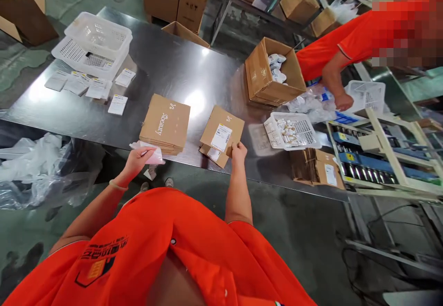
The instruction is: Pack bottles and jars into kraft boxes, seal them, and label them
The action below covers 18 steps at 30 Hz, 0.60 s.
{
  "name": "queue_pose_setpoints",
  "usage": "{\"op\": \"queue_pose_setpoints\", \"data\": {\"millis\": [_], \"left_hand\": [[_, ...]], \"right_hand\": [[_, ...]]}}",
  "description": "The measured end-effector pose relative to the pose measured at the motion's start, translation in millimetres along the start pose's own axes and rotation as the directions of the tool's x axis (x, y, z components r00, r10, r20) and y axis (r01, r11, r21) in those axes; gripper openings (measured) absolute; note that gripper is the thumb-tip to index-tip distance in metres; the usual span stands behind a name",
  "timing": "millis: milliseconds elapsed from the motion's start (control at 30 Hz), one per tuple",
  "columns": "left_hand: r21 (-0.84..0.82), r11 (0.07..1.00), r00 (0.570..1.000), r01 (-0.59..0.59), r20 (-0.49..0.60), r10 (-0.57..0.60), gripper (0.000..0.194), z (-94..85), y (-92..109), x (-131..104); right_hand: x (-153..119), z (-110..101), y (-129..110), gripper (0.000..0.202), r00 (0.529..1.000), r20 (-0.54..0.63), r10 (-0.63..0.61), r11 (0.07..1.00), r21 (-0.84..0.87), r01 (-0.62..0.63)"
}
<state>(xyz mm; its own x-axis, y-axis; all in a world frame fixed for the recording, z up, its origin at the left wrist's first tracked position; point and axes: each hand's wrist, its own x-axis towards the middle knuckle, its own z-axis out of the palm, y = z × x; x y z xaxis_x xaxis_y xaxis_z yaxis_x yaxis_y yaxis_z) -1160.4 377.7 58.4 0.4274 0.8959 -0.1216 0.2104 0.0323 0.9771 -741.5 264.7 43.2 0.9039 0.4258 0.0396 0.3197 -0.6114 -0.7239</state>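
Observation:
My left hand (pixel 140 159) pinches a thin pinkish-white sheet (pixel 155 157) at the table's front edge; whether it is paper or plastic I cannot tell. Just beyond it lies a stack of flattened cardboard boxes (pixel 167 119) with white lettering. My right hand (pixel 238 153) is closed on the near right corner of a flattened cardboard box (pixel 211 127), its thumb side hidden in part. That box bears a white printed label (pixel 221 137) and overlaps another labelled one (pixel 212 153) beneath it.
White baskets (pixel 119 43) and several label stacks (pixel 117 105) lie left on the metal table (pixel 148 59). An open carton (pixel 258 77), a basket of small items (pixel 292 130) and a roller machine (pixel 367 158) stand right. A co-worker's hand (pixel 344 102) is beyond; plastic bags (pixel 44 172) hang left.

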Motion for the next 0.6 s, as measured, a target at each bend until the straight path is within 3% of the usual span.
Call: {"op": "queue_pose_setpoints", "data": {"millis": [67,100,133,167,200,233,267,300,333,367,400,467,500,533,600], "left_hand": [[-0.125,0.988,0.996,0.088,0.020,-0.086,0.056,-4.9,0,-13],[-0.200,0.971,0.992,0.130,0.035,-0.125,0.065,-5.0,1,-19],[-0.271,0.949,0.986,0.164,0.051,-0.156,0.074,-4.1,3,-25],[-0.331,0.925,0.982,0.187,0.063,-0.176,0.078,-2.8,5,-29],[-0.389,0.899,0.979,0.202,0.066,-0.191,0.080,-1.9,7,-32],[-0.449,0.869,0.977,0.208,0.058,-0.204,0.079,-2.0,10,-33],[-0.513,0.833,0.975,0.207,0.036,-0.220,0.078,-3.7,11,-33],[-0.574,0.794,0.969,0.199,-0.003,-0.246,0.076,-7.1,12,-31],[-0.628,0.754,0.955,0.190,-0.060,-0.291,0.074,-12.1,11,-27],[-0.673,0.715,0.922,0.188,-0.129,-0.364,0.072,-18.0,9,-24],[-0.709,0.678,0.869,0.197,-0.193,-0.455,0.069,-23.9,5,-20],[-0.763,0.604,0.737,0.231,-0.268,-0.620,0.063,-32.0,-4,-18],[-0.781,0.574,0.695,0.247,-0.270,-0.667,0.061,-32.9,-9,-20],[-0.788,0.558,0.692,0.261,-0.250,-0.677,0.065,-31.2,-13,-24],[-0.755,0.599,0.794,0.265,-0.181,-0.580,0.085,-22.4,-18,-36]], "right_hand": [[-16,-9,-1,0.052,0.999,-0.010,0.047,0.987,-0.151,-0.048],[-33,-4,-7,0.053,0.998,0.056,0.001,0.988,-0.156,0.008],[-55,6,-17,0.053,0.981,0.165,-0.105,0.988,-0.093,0.122],[-80,21,-28,0.049,0.908,0.323,-0.266,0.964,0.068,0.258],[-106,38,-39,0.046,0.743,0.509,-0.435,0.900,0.271,0.341],[-132,56,-49,0.046,0.532,0.635,-0.560,0.828,0.443,0.343],[-156,74,-57,0.043,0.352,0.703,-0.619,0.786,0.546,0.292],[-176,89,-64,0.037,0.245,0.739,-0.627,0.779,0.588,0.219],[-192,101,-68,0.035,0.178,0.767,-0.616,0.788,0.599,0.143],[-203,110,-71,0.034,0.163,0.790,-0.591,0.806,0.588,0.071],[-211,116,-73,0.034,0.185,0.805,-0.563,0.820,0.572,0.006],[-217,120,-77,0.039,0.274,0.809,-0.521,0.824,0.560,-0.087],[-218,121,-80,0.043,0.325,0.799,-0.506,0.819,0.564,-0.110],[-217,121,-84,0.043,0.371,0.785,-0.495,0.815,0.568,-0.116],[-216,121,-95,0.036,0.429,0.763,-0.484,0.816,0.570,-0.093]]}}
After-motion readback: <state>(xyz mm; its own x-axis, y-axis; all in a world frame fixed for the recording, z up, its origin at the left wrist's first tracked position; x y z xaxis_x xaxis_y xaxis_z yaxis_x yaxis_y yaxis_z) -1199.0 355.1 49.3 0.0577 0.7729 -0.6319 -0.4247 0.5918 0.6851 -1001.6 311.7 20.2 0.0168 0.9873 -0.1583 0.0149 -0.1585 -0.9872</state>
